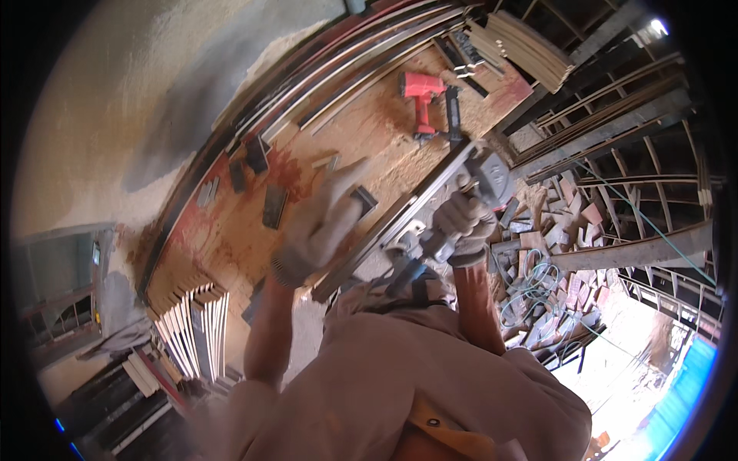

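Note:
My right hand [463, 223], in a light work glove, is closed around the handle of a grey power tool [492, 178] with a rounded housing. The tool's exact kind is hard to make out. A long narrow strip [407, 211] runs slantwise beside it, near the workbench's close edge. My left hand [327, 219], also gloved, is raised over the bench with its fingers stretched out, smeared by motion, and nothing shows in it. Small dark wood offcuts [274, 206] lie close to it. Farther off, a red nail gun [423, 96] rests on the bench.
Long wooden strips [338, 77] line the far side of the sawdust-covered workbench [384, 154]. Stacked slats [526, 50] lie at the far right. Upright boards [196, 330] stand at left. A scrap pile [553, 284] with a pale green hose [530, 288] covers the ground at right.

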A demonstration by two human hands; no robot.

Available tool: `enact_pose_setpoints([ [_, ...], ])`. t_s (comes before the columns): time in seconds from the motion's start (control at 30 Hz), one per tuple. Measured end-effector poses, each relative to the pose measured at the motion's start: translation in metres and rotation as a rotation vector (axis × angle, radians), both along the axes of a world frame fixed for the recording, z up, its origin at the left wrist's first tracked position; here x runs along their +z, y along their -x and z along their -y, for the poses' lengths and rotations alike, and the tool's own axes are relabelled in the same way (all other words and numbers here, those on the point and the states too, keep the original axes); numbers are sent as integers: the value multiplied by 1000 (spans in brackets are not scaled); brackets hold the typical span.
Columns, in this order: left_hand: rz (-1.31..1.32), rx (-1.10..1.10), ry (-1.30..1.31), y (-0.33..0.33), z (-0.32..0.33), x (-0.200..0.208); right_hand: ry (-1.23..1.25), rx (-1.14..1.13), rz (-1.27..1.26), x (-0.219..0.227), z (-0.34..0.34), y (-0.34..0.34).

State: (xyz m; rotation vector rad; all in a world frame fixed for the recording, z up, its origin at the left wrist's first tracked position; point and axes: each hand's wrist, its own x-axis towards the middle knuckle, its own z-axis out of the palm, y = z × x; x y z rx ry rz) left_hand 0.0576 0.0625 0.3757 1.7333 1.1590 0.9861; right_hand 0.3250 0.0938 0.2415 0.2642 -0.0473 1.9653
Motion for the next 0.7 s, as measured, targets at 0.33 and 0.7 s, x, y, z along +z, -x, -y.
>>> enact_pose_setpoints([
  [0.33, 849, 463, 105, -64, 5, -51, -180, 203, -40, -9, -11, 19],
  [0.7, -832, 755, 167, 75, 144, -285, -362, 479, 1644, -82, -11, -10],
])
